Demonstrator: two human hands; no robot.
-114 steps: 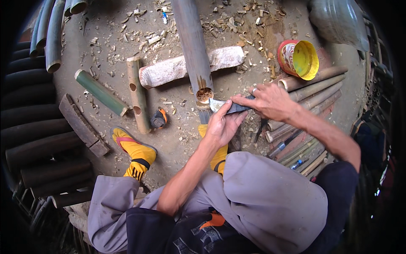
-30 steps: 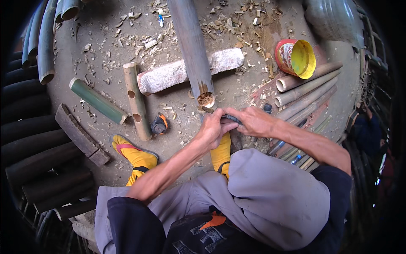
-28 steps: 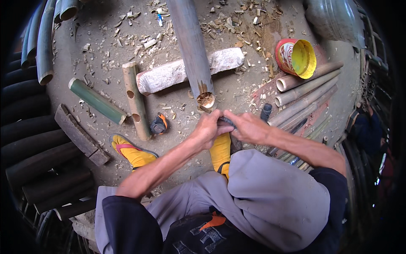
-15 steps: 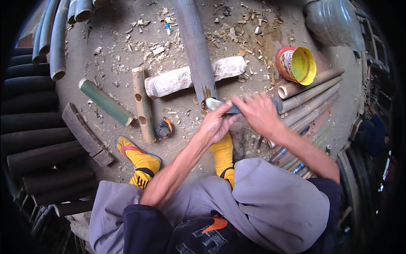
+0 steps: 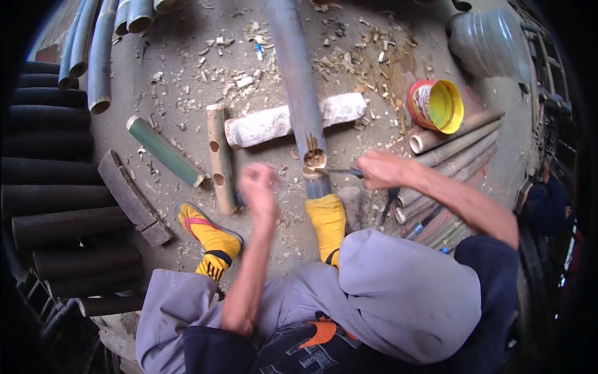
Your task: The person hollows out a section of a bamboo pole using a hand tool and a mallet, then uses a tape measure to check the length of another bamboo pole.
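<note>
A long grey bamboo pole lies across a white, rough-barked log, its near end by my yellow-socked right foot. Close to that end a round hole is cut through the wall, with pale, ragged fibres inside. My right hand is closed around the dark handle of a bladed tool. Its thin metal blade points left and reaches the pole just below the hole. My left hand is up off the pole, smeared by motion, over the spot beside a short pale bamboo piece with two holes.
A green bamboo piece and a dark wood plank lie to the left, near stacked dark bamboo. Rightward are a yellow-lined bucket, several bamboo poles and a big plastic jug. Shavings litter the ground.
My left hand has let go of the tool and swung left, over the black and orange thing. My right hand has lowered slightly, with the blade drawn back, baring the hole.
</note>
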